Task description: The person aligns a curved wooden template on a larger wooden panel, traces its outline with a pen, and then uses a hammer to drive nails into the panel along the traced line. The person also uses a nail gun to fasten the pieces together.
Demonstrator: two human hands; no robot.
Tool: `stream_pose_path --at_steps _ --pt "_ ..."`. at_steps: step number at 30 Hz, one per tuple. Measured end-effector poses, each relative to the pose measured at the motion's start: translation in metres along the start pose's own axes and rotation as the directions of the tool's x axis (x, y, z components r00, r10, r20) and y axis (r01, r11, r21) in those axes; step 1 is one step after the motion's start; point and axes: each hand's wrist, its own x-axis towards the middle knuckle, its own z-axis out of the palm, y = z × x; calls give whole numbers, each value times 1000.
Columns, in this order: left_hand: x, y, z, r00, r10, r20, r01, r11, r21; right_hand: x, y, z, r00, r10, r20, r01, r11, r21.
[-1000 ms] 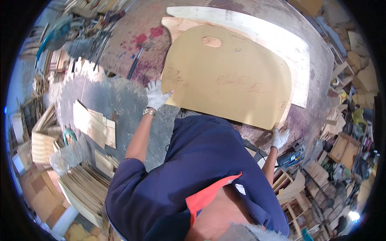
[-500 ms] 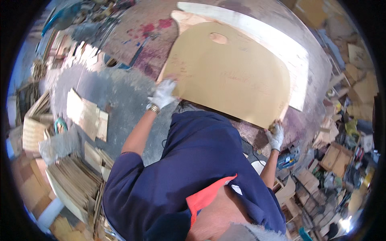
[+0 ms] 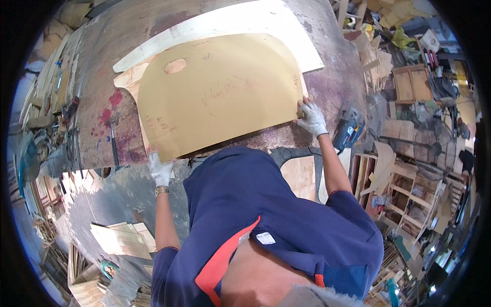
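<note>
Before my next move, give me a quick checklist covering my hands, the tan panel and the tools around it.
1. Left hand gloved and at the tan panel's near-left corner: ok.
2. Right hand gloved and at its near-right corner: ok.
3. Panel edges flush with the pale wood sheet underneath: not ok, wood shows beyond the left side.
4. Hammer clear of the panel: ok, lying apart on the left.
5. Blue power tool switched off: cannot tell.

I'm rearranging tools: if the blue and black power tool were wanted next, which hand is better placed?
Probably the white-gloved right hand: at the right end of the tan rounded sheet, it is nearer the power tool. The left hand is at the sheet's left end.
</note>
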Motion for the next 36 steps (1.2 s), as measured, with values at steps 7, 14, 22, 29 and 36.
stream_pose_path --at_steps 7,14,22,29,36 --pt "3 2 -6 997 62 -46 -62 998 -5 -8 3 8 998 12 -64 -9 998 59" --pt "-3 1 -4 1000 -31 0 31 999 -13 -2 9 10 994 -51 -98 60 994 90" --pt "0 16 -23 999 -31 10 31 999 -39 11 9 5 998 -38 -47 38 999 7" --pt "1 12 -21 998 -45 -38 38 986 -161 13 3 0 999 -35 -32 35 999 13" --pt "-2 13 -23 996 -84 -6 83 987 -138 11 8 10 994 -67 -84 73 996 59"
